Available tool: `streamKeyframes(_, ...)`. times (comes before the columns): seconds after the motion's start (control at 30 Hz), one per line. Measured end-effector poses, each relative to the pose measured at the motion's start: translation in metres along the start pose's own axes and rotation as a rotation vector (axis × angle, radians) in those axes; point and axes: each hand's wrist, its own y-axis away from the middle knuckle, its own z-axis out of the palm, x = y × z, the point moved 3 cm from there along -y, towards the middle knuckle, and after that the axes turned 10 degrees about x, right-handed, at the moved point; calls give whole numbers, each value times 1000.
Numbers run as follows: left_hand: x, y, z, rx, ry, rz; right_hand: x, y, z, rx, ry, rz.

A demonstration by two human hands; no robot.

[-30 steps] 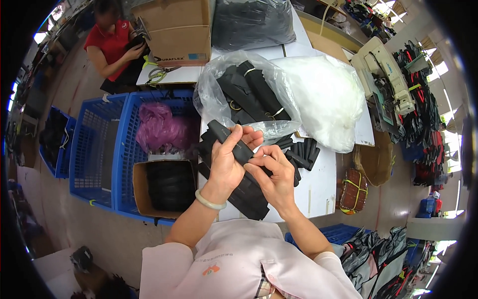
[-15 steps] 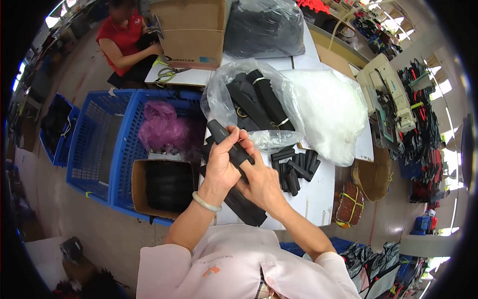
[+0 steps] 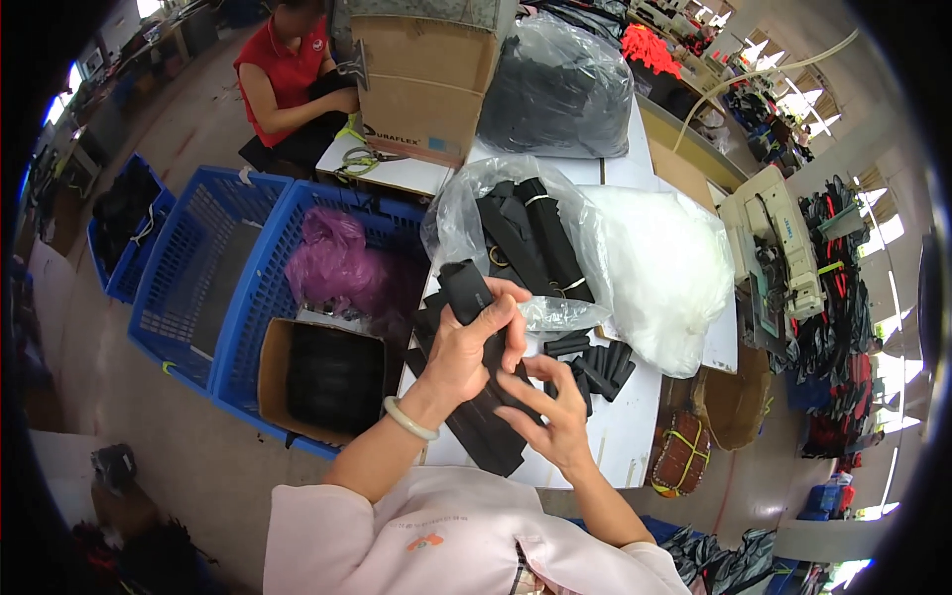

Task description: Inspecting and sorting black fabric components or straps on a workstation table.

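Observation:
My left hand (image 3: 459, 362), with a pale bangle on its wrist, is closed around a black sleeve-like piece (image 3: 462, 286). The piece slants up and left out of the fist. My right hand (image 3: 557, 415) is just below and to the right, fingers spread, with the fingertips by the lower end of the piece; I cannot tell whether they touch it. Underneath both hands, long flat black strips (image 3: 483, 441) lie on the white table (image 3: 627, 436). Several short black tubes (image 3: 601, 372) are heaped right of my hands.
An open plastic bag (image 3: 451, 223) holds black webbing rolls (image 3: 551, 238). Beside it lies a big white bag (image 3: 664, 268). Blue crates (image 3: 233, 342) stand left, one with a purple bag (image 3: 332, 258) and a carton (image 3: 273, 382). A person in red (image 3: 283, 79) sits beyond; a sewing machine (image 3: 778, 243) stands right.
My right hand has let go of the black piece and its fingers have spread, moving down and right. The left hand keeps its hold. The whole view has shifted slightly.

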Motion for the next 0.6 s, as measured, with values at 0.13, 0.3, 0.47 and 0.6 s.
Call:
streamKeyframes(0.13,-7,14,7,-136,-394,-31,1,-14,-52,183,-122,157)
streamKeyframes(0.3,-23,38,20,-276,-539,-227,-22,-78,-58,7,-132,-55)
streamKeyframes(0.47,-27,42,15,-351,-568,-379,-18,-79,-51,-197,-147,-172)
streamKeyframes(0.6,-23,48,12,-322,-558,-499,-15,-70,-44,-104,-123,-156)
